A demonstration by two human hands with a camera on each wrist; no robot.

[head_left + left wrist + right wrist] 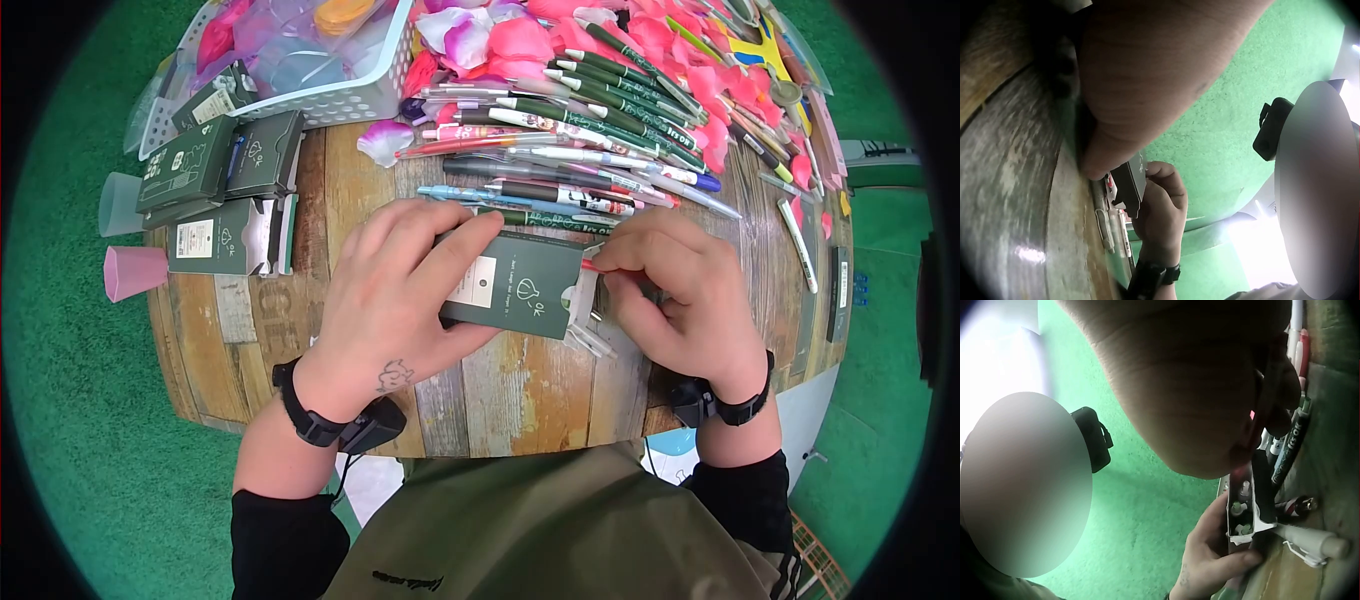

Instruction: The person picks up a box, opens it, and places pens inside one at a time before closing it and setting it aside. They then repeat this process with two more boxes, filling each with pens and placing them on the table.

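A dark green box (pixel 535 285) with a white plant drawing lies tilted in my left hand (pixel 385 290), which grips it between thumb and fingers. Its open end faces right. At that end my right hand (pixel 680 290) pinches a thin red pen (pixel 592 266). In the right wrist view, several pen ends (pixel 1241 509) show inside the open box, and the left hand (pixel 1210 550) holds it from below. Beside the opening, a white pen (pixel 1316 539) with a clip rests on the table.
Rows of pens (pixel 600 150) lie beyond the box, with pink petals (pixel 520 42) behind them. A white basket (pixel 375 82) stands back left, near stacked green boxes (pixel 215 235). Two plastic cups (pixel 136 273) sit at the left edge. A dark narrow box (pixel 838 293) lies far right.
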